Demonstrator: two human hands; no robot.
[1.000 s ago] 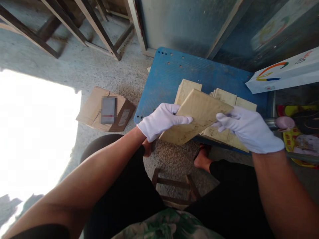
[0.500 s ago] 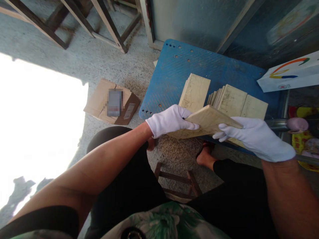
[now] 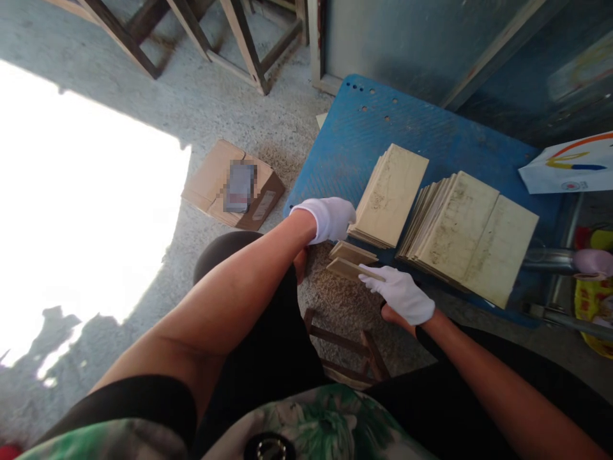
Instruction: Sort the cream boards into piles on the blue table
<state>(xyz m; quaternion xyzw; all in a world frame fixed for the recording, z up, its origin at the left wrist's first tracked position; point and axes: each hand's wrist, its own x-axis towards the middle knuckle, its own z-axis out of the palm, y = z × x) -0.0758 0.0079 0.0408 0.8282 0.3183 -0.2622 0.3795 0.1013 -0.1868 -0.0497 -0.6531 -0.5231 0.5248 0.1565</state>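
Surroundings: blue perforated platform point(image 3: 345, 147); left stack of beige tiles point(image 3: 390, 195) at its near edge, fanned stack point(image 3: 454, 220) beside it toward right edge. Cardboard box point(image 3: 232, 188) on floor off left edge; white paper bag point(image 3: 569, 167) at far right corner. Wooden stool frame point(image 3: 338, 348) below, between legs. Left stack just behind tiles in hand.

Lower tile point(image 3: 347, 269): thin, beige, soiled, nearly edge-on, just off platform's near edge, under upper tile point(image 3: 352, 252). Right end gripped by right hand point(image 3: 401, 295), gloved fingers closed over it. Left hand point(image 3: 328, 219): gloved, curled at tiles' left end; grasp not discernible.
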